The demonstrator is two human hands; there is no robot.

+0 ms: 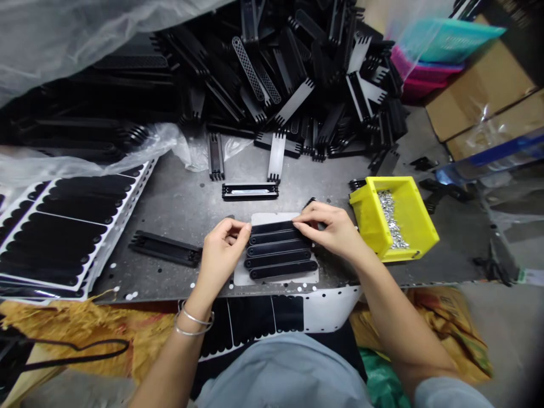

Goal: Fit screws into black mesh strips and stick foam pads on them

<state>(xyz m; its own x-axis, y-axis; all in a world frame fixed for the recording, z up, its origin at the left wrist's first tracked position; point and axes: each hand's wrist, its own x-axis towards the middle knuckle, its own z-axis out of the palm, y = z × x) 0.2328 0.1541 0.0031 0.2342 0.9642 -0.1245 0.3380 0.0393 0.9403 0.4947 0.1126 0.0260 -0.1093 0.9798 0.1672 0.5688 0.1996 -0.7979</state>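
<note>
A small white backing sheet (pixel 260 219) lies on the grey table in front of me with several long black strips (pixel 280 258) stuck side by side on it. My left hand (pixel 221 249) pinches the left end of the topmost strip (pixel 272 228). My right hand (pixel 331 226) pinches that same strip's right end. Both hands have fingers pressed together on it. Two thin bangles circle my left wrist.
A yellow bin (pixel 403 249) of small silver screws sits right of my hands. Black plastic housings lie loose (pixel 250 191) (pixel 165 248) and heaped (pixel 289 79) at the back. A stack of strip sheets (pixel 63 226) lies left. Cardboard boxes (pixel 480 85) stand at the right.
</note>
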